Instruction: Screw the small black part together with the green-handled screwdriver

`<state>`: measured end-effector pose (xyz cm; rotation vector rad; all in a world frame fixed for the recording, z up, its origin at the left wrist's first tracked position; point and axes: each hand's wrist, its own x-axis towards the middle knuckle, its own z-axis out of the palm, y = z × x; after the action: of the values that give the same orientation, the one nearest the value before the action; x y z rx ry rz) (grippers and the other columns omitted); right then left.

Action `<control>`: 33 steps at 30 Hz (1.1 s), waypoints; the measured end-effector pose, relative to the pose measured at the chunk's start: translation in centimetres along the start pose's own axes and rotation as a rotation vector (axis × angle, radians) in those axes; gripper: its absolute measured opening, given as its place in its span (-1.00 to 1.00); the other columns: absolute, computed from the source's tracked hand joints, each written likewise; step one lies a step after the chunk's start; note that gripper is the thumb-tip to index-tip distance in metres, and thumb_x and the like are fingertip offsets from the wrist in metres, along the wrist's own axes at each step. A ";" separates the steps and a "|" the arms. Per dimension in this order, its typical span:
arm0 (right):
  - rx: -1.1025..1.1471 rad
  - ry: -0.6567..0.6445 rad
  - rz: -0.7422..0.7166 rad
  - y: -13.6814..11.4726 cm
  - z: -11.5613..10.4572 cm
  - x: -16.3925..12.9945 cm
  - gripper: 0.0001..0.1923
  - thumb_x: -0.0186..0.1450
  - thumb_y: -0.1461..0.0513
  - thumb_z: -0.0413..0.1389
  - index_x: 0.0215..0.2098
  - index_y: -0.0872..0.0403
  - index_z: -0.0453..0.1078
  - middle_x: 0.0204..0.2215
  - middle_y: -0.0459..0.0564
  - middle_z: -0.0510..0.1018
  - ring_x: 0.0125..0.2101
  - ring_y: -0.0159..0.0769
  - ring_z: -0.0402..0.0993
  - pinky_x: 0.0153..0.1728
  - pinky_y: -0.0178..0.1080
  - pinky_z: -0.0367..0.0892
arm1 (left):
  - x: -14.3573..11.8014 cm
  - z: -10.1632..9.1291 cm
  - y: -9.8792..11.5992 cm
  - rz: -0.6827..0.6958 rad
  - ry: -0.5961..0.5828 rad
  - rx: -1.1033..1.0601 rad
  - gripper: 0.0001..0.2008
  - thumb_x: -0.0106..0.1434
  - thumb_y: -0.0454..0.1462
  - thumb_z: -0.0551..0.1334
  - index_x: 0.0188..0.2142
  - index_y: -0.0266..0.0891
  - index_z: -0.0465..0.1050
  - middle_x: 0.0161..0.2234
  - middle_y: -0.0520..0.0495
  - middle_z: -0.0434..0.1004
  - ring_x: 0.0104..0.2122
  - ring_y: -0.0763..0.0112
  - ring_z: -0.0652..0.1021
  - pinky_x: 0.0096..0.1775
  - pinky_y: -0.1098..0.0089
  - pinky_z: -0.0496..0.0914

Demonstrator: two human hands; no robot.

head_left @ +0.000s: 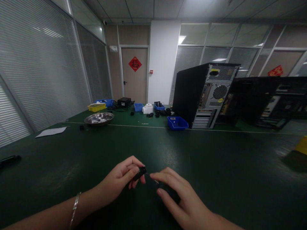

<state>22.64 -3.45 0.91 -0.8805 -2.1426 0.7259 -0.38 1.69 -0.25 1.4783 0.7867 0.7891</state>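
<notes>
My left hand [120,180] pinches a small black part [139,174] between thumb and fingers, just above the dark green table [216,166]. A silver bracelet [75,206] sits on that wrist. My right hand [178,198] hovers beside it with fingers spread, its index tip nearly touching the black part. A thin pale sliver [155,181] shows under the right index finger; I cannot tell what it is or whether the hand holds it.
An upright black computer tower [203,94] stands at the back, with a blue bin [177,123] in front. More dark cases [266,99] lie to the right. A metal bowl [99,118], yellow tray [96,107], paper sheet [51,131] and small parts sit at the far left.
</notes>
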 end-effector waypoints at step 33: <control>0.116 0.001 0.028 0.3 0.0 0.3 -0.67 0.33 0.36 0.07 0.03 0.04 0.45 -0.25 0.04 0.52 -0.25 -0.26 0.49 -0.22 -0.23 0.38 | -0.9 0.4 0.9 0.134 -0.034 0.239 -0.81 0.24 -0.25 0.27 -0.16 -0.12 0.61 -0.24 -0.10 0.54 -0.22 0.27 0.52 -0.19 0.37 0.36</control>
<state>22.57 -3.01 0.79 -0.8509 -2.0681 0.8545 -0.48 0.71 0.60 1.7683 0.7836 0.7878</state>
